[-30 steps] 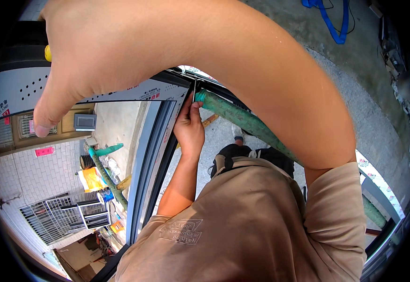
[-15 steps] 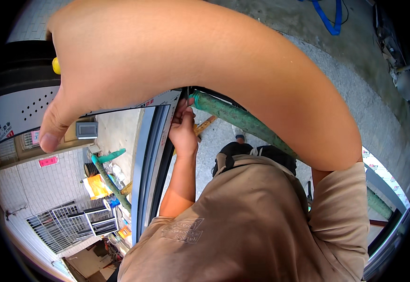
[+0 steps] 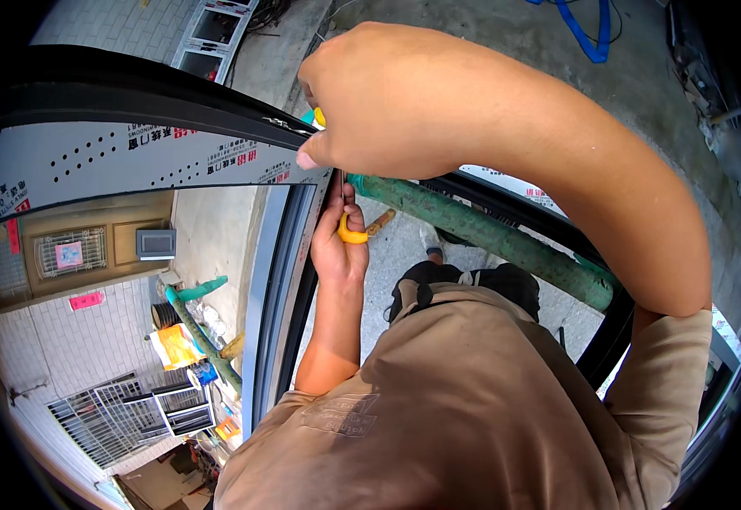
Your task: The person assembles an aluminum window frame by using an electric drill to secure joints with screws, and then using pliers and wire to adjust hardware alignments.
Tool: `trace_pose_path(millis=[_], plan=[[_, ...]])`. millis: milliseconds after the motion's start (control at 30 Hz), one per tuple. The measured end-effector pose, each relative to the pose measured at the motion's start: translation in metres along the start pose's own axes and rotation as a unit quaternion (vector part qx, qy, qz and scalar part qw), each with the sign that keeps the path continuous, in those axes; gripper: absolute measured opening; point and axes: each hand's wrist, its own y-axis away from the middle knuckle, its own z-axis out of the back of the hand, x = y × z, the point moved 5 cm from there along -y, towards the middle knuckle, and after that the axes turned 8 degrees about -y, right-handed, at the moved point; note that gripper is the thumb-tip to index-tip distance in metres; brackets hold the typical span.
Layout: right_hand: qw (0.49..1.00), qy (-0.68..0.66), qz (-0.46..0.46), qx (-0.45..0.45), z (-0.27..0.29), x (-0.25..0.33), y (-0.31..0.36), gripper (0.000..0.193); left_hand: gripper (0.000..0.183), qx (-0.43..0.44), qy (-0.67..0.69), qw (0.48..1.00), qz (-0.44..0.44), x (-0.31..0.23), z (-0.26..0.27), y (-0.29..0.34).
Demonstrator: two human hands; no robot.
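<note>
My right hand point(image 3: 379, 102) arches over the corner of a dark metal frame point(image 3: 149, 89), its fingers closed round a thing whose yellow end point(image 3: 319, 117) peeks out; the rest is hidden. Its thumb rests at the frame's edge. Just below, my left hand point(image 3: 341, 255) is closed round a tool with a curved yellow handle point(image 3: 353, 233). A thin shaft seems to rise from the fingers beside the upright frame post point(image 3: 290, 229). Printed protective film point(image 3: 192, 157) covers the crossbar's face.
A green pipe point(image 3: 481, 238) runs to the right below my right forearm. Through the frame stand a brick wall point(image 3: 39, 340), a window grille point(image 3: 98, 412) and a yellow bag point(image 3: 175, 344). A blue strap point(image 3: 587, 38) lies on the far ground.
My right hand has moved right along the crossbar, from its left part to the corner. My left hand has turned slightly, and the curved yellow handle now shows.
</note>
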Motion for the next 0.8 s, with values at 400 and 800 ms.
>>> trace_pose_path(millis=[400,800], plan=[[0.999,0.012,0.044,0.021,-0.196,0.011,0.030,0.022,0.045,0.055,-0.015,0.994,0.089,0.010,0.023,-0.003],[0.993,-0.110,-0.032,-0.032,-0.204,-0.012,0.024,0.023,0.048,0.145,0.045,0.982,0.110,0.010,0.029,-0.010]])
